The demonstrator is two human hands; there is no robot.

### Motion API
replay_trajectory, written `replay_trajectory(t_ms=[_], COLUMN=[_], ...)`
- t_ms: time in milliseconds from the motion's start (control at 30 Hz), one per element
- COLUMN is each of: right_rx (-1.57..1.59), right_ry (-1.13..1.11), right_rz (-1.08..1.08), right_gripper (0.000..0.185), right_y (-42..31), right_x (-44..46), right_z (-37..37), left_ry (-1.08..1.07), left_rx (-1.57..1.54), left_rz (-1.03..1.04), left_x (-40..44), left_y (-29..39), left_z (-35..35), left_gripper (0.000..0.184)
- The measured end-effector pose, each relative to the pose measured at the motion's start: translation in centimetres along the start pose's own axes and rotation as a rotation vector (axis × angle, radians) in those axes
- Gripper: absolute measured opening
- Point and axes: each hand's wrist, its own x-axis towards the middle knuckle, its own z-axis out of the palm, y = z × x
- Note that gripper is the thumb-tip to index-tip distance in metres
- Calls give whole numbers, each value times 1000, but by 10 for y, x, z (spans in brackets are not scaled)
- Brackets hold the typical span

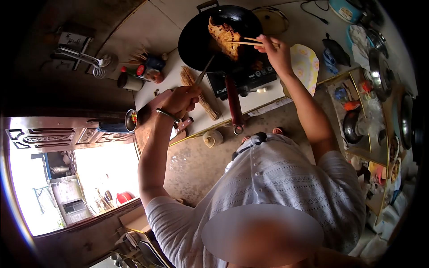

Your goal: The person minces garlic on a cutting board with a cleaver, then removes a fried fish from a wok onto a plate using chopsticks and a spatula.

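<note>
A large black wok (192,38) sits on the stove (263,80), its red handle (233,100) pointing toward me. In it lies a browned, folded piece of food (223,35). My right hand (276,53) is closed on a pair of wooden chopsticks (248,42), whose tips reach the food. My left hand (181,100) is closed around a thin metal utensil (205,69) that reaches toward the wok's near left rim. What its far end is like is too dark to tell. A straw brush (201,96) lies beside my left hand.
A flower-patterned plate (306,67) is right of the stove. Jars (129,81) stand at the left, near a cutting board (147,116), a small bowl (131,120) and a knife (182,126). Ladles (100,62) hang on the wall. A shelf (371,152) holds pots at the right.
</note>
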Motion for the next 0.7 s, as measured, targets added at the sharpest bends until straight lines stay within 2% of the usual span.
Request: replay_trajectory(t_ms=[133,267,367,467,567,667,700], right_rx=[-123,-232,-315,-368,-413,-516,-546], right_ry=[-68,-137,-110,-134,-194,-235,-246], right_rz=[-15,-162,-288,-336,-353,-426,-440], right_gripper=[32,28,27,25,25,24,24], right_y=[4,9,4,-8,-13,-28,-32], right_x=[-4,-4,-1,2,9,15,18], right_z=[7,18,27,34,40,44,46], left_ry=[14,-12,43,10,-47,-62,-68], left_rx=[-3,-51,-75,-200,-214,-265,-284], left_rz=[35,78,66,95,151,162,178], left_x=[-1,6,0,2,3,6,5], left_y=[-4,-15,-13,-22,-31,-38,-40], left_z=[2,-9,-7,-9,-12,-7,-4], left_gripper=[16,15,15,15,23,24,19])
